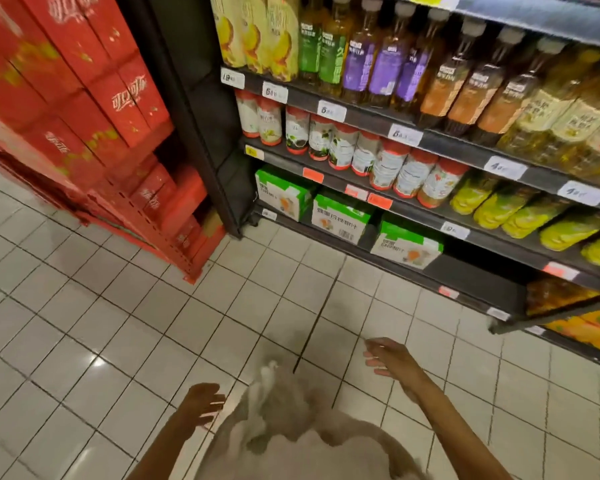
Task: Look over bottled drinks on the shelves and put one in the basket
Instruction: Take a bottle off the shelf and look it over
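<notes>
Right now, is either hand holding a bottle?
No. The left hand and the right hand hang free over the floor tiles, holding nothing.

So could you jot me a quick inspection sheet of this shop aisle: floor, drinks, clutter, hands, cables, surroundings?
Surface: white tiled floor, glossy, dark grout lines.
Job's things: bottled drinks on the dark shelves; purple-label bottles on the top row, red-capped bottles below, yellow-green bottles lower right. No basket seen.
Clutter: green-and-white cartons on the low shelf.
Hands: left hand and right hand both low, fingers relaxed, holding nothing.
Cables: nothing seen.
Surroundings: stacked red drink cases at left; price tags along shelf edges.
</notes>
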Demonstrator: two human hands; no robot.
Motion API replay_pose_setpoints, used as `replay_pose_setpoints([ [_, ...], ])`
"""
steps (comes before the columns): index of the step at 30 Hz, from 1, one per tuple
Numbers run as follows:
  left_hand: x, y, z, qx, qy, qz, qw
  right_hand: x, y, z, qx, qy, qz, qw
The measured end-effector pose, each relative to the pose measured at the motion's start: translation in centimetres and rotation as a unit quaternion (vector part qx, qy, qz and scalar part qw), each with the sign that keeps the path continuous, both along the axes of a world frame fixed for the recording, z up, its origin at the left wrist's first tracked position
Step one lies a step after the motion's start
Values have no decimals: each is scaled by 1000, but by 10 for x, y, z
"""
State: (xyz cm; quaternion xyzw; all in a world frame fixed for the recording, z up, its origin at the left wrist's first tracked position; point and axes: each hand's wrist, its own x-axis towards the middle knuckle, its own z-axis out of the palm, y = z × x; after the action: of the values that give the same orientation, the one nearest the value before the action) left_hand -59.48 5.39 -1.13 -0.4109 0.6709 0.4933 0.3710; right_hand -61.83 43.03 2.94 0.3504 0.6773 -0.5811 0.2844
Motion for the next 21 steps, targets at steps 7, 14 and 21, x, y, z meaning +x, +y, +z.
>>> replay_pose_setpoints([
  [7,-177,37,10,36,54,29,997,-128,28,-8,125,7,56,991],
  [14,-399,77,98,76,210,-21,974,-301,10,50,70,147,-30,986],
  [21,-534,82,255,74,461,-20,884,-454,-45,197,-73,376,28,923],
])
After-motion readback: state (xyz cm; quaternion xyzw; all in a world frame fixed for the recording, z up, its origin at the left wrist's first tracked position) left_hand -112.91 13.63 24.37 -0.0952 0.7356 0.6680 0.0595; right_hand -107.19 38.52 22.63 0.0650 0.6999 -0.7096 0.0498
